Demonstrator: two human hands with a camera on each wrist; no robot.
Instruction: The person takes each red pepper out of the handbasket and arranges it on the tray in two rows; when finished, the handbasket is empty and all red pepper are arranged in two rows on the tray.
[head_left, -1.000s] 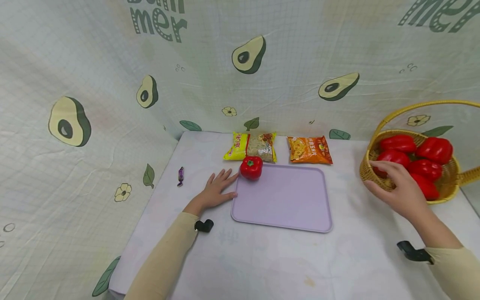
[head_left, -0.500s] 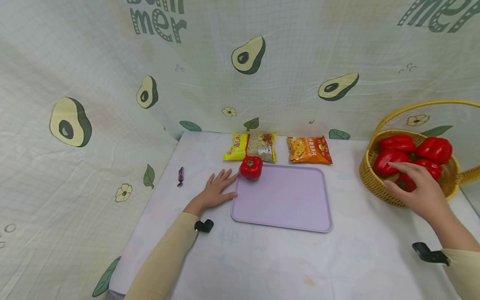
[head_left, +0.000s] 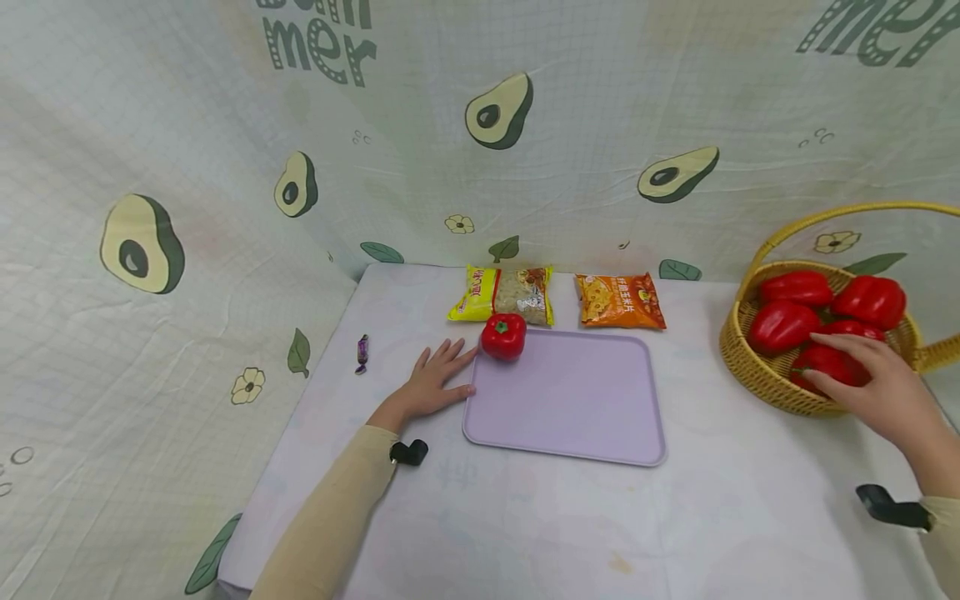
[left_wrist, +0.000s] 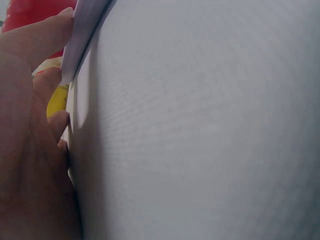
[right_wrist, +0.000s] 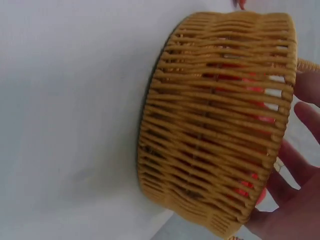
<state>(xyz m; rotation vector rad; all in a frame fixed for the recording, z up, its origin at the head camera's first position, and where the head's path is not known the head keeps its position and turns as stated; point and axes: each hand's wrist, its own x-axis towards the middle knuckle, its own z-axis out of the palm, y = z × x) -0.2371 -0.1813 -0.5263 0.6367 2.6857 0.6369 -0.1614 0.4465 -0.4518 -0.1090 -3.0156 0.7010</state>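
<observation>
Plainly, the left hand point(head_left: 435, 382) lies left of centre, fingers spread on the pale worktop point(head_left: 525, 525), its thumb and forefinger touching the left edge of the lilac tray point(head_left: 566, 400); that grip is wide and has hold of nothing. At the far right, the right hand point(head_left: 885, 383) arches over the near side of the wicker basket point(head_left: 765, 383), thumb and fingers apart and bent about the front red pepper point(head_left: 825, 365); I cannot tell whether this grip actually presses on it. Four other red peppers point(head_left: 783, 327) share the basket. One single pepper point(head_left: 503, 337) sits at the tray's upper left corner. Behind it lies a yellow packet point(head_left: 510, 292); right of that, an orange packet point(head_left: 621, 301). A purple sweet point(head_left: 362, 353) lies left of the left hand.
</observation>
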